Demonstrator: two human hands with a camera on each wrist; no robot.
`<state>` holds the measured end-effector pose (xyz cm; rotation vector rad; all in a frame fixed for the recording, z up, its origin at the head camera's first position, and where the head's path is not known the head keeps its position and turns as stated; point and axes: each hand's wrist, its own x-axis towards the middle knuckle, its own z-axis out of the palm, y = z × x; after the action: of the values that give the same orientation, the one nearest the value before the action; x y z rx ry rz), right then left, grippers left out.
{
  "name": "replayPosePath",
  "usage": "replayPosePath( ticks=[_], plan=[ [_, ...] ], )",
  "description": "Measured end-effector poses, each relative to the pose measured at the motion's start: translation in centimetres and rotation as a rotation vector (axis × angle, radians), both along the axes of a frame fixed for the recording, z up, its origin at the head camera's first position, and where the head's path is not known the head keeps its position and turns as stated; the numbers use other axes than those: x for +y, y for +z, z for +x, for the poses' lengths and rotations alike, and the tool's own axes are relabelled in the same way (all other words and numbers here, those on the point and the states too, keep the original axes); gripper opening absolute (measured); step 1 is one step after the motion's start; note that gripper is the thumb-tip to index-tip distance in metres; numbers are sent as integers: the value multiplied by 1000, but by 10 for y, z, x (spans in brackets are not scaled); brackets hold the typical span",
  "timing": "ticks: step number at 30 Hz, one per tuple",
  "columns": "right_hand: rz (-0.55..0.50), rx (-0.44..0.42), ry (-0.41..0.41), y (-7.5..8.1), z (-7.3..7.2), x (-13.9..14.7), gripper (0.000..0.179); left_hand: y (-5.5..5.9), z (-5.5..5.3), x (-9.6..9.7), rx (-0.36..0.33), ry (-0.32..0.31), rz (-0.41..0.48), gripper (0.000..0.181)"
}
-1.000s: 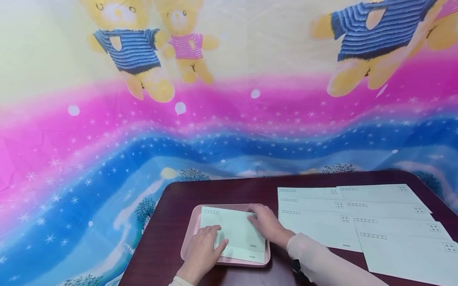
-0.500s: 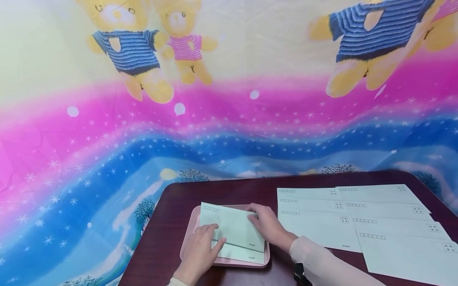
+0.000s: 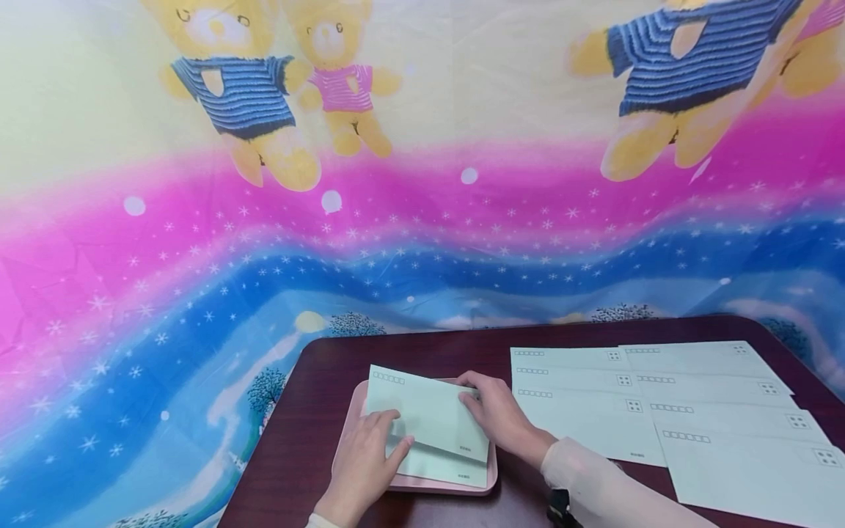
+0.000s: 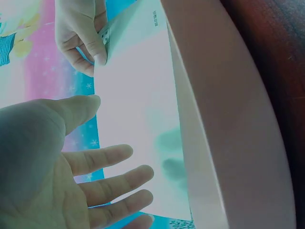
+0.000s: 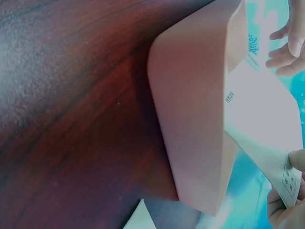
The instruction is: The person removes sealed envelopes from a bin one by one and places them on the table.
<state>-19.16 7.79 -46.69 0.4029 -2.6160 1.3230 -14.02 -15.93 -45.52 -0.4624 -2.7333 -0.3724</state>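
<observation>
A pale green envelope [image 3: 429,411] with a row of postcode boxes sits tilted over a pink tray [image 3: 455,489]. My right hand [image 3: 502,416] pinches its upper right corner between thumb and fingers, as the right wrist view shows on the envelope's bent corner [image 5: 286,181]. Beneath it, a second envelope [image 3: 439,467] lies in the tray, its lower strip showing. My left hand [image 3: 359,462] is spread at the upper envelope's left side. In the left wrist view, the left fingers [image 4: 109,188] are straight and apart, overlapping the envelope face [image 4: 138,95].
Two overlapping rows of similar envelopes [image 3: 587,425], [image 3: 752,466] lie on the right side of the dark wooden table [image 3: 284,440]. Behind the table hangs a colourful cloth [image 3: 422,279] printed with teddy bears.
The upper envelope's left end has risen and its lower edge has lifted, widening the gap over the one beneath. The right hand keeps its corner grip; the left hand has shifted slightly down and left.
</observation>
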Motion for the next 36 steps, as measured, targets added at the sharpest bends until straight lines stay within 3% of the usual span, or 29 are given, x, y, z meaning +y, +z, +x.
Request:
replayPosePath(
  ticks=[5, 19, 29, 36],
  plan=[
    [-19, 5, -11, 5, 0, 3, 19, 4, 0, 0, 26, -4, 0, 39],
    [-37, -15, -26, 18, 2, 11, 17, 14, -3, 0, -5, 6, -9, 41],
    [-39, 16, -52, 24, 6, 22, 19, 16, -4, 2, 58, -12, -8, 39],
    [-31, 8, -62, 28, 8, 32, 19, 18, -3, 4, 60, -11, -5, 40]
  ],
)
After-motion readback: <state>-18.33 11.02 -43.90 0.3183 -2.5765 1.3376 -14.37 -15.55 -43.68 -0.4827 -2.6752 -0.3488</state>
